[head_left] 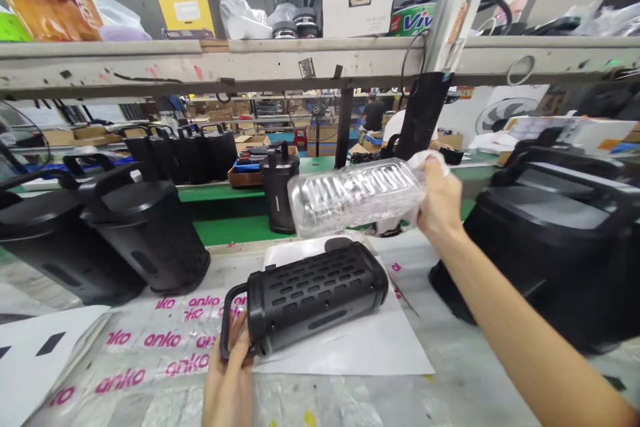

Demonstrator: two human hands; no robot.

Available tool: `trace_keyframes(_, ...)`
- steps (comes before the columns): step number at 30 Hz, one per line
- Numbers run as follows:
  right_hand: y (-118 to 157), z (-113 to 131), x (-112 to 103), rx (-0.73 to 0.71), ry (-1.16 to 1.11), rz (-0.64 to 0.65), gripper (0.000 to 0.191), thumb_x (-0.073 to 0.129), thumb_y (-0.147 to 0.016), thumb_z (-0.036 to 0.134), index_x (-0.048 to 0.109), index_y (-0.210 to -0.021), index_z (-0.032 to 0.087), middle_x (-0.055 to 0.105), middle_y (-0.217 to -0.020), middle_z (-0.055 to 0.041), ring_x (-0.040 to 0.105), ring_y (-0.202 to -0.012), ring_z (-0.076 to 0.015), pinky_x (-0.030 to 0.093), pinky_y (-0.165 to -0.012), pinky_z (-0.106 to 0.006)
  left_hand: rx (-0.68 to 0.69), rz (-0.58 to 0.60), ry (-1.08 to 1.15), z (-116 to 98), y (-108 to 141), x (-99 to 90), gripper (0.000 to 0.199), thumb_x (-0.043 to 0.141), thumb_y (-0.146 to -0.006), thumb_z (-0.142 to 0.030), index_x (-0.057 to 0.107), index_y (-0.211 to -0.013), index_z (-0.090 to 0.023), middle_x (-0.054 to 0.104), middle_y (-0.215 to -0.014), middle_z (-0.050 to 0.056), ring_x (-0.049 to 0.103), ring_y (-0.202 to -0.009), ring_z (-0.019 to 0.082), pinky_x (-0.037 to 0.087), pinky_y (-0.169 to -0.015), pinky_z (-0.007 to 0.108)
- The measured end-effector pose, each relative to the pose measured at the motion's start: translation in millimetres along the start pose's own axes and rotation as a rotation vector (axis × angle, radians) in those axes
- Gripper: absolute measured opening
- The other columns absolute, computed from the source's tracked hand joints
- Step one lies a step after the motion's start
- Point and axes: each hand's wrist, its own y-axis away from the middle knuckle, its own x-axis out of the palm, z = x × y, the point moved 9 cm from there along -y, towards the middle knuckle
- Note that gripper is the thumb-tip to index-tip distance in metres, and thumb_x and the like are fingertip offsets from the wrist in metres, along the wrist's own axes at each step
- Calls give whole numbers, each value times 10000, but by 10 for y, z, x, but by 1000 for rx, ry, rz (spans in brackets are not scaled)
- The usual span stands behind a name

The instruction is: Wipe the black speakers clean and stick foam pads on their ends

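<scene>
Left hand (pixel 230 373): fingers gripped black case (pixel 317 293) by handle (pixel 225 327), past white sheet's (pixel 380 350) left edge. Right hand (pixel 440 197): fingers clasped clear plastic package (pixel 357 193). Step seemed steadying; next move needed firm grip.

1. Slotted device (pixel 320 297): black all over, patterned with rows of rounded slots.
2. Plastic container (pixel 357 193): clear and colourless, ribbed, with silvery glints.
3. Sheet under the device (pixel 370 347): plain white.
4. Plastic sheeting (pixel 125 353): pale, see-through, printed with repeated pink "anko" lettering.
5. Paper at far left (pixel 30 373): white, with black rectangles.
6. Strip behind (pixel 230 230): green.
7. Shelf edge (pixel 165 67): off-white, marked red and black.
8. Carton (pixel 175 7): yellow front, pale label.
</scene>
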Motion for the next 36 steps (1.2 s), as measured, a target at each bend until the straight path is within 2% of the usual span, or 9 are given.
trace_keyframes(6, -144, 743, 54, -339, 527, 178, 192, 500, -917, 406, 600, -866, 250, 647, -1007, -99, 551, -1019, -296, 349, -957, -448, -23, -45, -41, -88, 33, -169, 595, 646, -855, -391, 426, -1407, -356, 521, -1464, 55, 492, -1361, 263, 434, -1105, 390)
trace_keyframes(11, -131, 581, 346, -522, 1100, 302, 354, 272, -1000, 444, 558, -964, 239, 628, -1125, -148, 596, -1045, -357, 415, -858, -509, 97, -14, -217, -391, 184, -128, 552, 675, -816, -479, 526, -1327, -335, 461, -1508, 46, 412, -1412, 306, 370, -1154, 446)
trace_keyframes(17, -208, 2, 457, -487, 1151, 493, 217, 501, -906, 340, 507, -731, 213, 628, -879, -113, 638, -960, -385, 444, -789, -546, 465, 141, -560, -713, 238, 134, 409, 693, -807, -411, 640, -1206, -337, 502, -1460, 41, 342, -1442, 306, 205, -1211, 541)
trace_keyframes(20, 5, 187, 395, -569, 1112, 452, 291, 399, -913, 382, 520, -696, 230, 584, -1135, -149, 470, -1212, -479, 334, -912, -690, 450, 162, -654, -601, 178, 135, 513, 717, -789, -388, 601, -1286, -340, 503, -1463, 60, 340, -1443, 327, 279, -1179, 558)
trace_keyframes(22, 308, 416, 346, -588, 973, 394, 390, 346, -918, 491, 526, -657, 264, 562, -1194, -116, 403, -1258, -461, 294, -981, -663, 476, 121, -697, -579, 166, 99, 523, 719, -789, -386, 599, -1295, -330, 519, -1445, 75, 393, -1407, 337, 331, -1151, 557)
trace_keyframes(24, 676, 397, 381, -347, 707, 493, 431, 407, -867, 617, 510, -600, 293, 606, -886, -97, 566, -930, -356, 436, -813, -526, 545, 113, -746, -605, 183, 101, 534, 725, -786, -399, 600, -1296, -306, 567, -1386, 95, 475, -1332, 340, 376, -1119, 553)
trace_keyframes(26, 1204, 67, 577, 153, 368, 754, 468, 519, -796, 684, 562, -590, 266, 578, -634, -60, 555, -650, -266, 449, -606, -415, 623, 138, -807, -645, 206, 127, 562, 740, -775, -421, 598, -1301, -281, 618, -1315, 109, 534, -1254, 343, 417, -1081, 549)
trace_keyframes(30, 2200, -287, 908, 937, -241, 941, 397, 701, -780, 576, 711, -834, 183, 692, -773, -47, 615, -730, -178, 478, -685, -285, 712, 184, -888, -671, 225, 128, 556, 739, -783, -428, 606, -1301, -279, 660, -1255, 109, 573, -1195, 344, 458, -1029, 523)
trace_keyframes(36, 2412, -290, 899, 1234, -529, 734, 236, 848, -684, 375, 736, -749, 177, 682, -720, -7, 602, -664, -116, 490, -631, -204, 755, 174, -779, -875, 320, 119, 388, 688, -831, -324, 656, -1217, -304, 686, -1213, 65, 604, -1155, 300, 477, -993, 444)
